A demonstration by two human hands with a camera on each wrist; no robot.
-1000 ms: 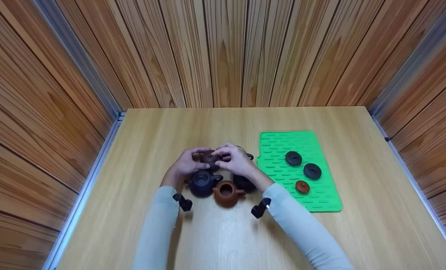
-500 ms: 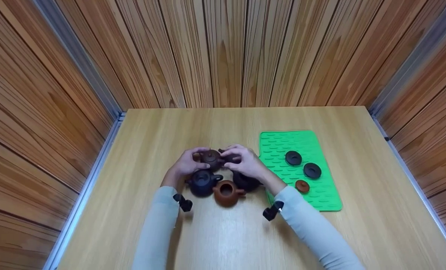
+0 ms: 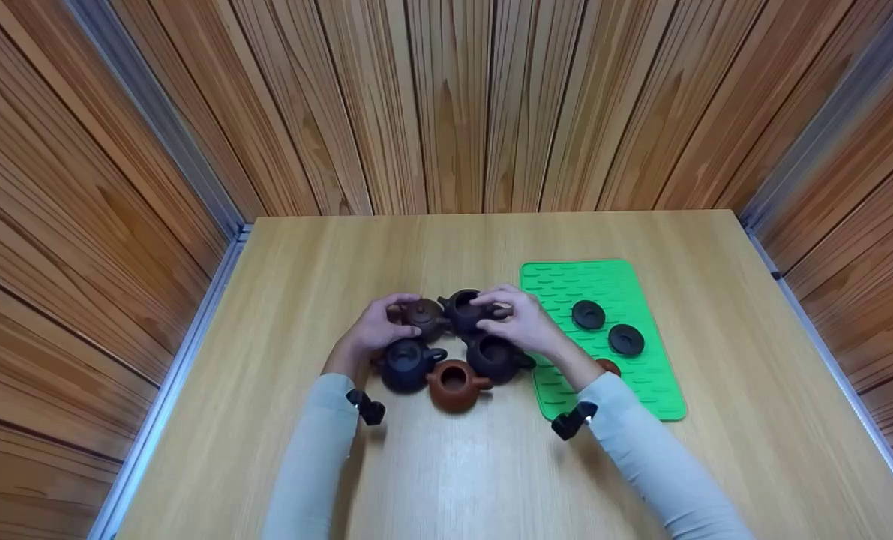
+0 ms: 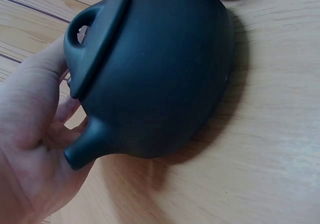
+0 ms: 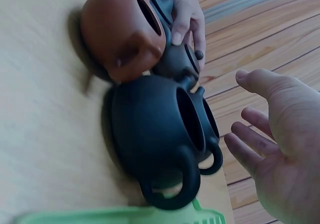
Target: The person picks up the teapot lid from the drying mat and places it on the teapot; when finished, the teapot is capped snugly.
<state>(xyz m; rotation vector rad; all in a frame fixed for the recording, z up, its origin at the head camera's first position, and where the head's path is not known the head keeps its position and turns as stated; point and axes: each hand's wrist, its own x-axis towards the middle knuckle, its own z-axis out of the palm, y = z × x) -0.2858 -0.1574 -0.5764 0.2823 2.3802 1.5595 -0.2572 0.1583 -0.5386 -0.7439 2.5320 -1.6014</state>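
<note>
On table (image 3: 446, 487): left hand (image 3: 373, 328) pinched brown teapot (image 3: 424, 316); right hand (image 5: 290, 149), fingers spread, cleared far black handle (image 5: 219, 160), gap evident right-wrist view only.

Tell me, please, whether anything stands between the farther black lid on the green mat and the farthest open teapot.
Yes: in the head view, the right hand hovers between the black lid and the open teapot. No other object shows between them.

I saw a pale, wood-grained worktop (image 3: 453, 480). Toward its right edge, a green mat (image 3: 656, 394) with darker dashes bore two black lids (image 3: 588, 315) and a reddish-brown lid (image 3: 609, 366). Nearest the front edge was a reddish-brown teapot (image 3: 453, 401); behind, a blue-black teapot (image 3: 405, 367), a dark-brown teapot (image 3: 425, 319) and two black teapots (image 3: 494, 361).
</note>
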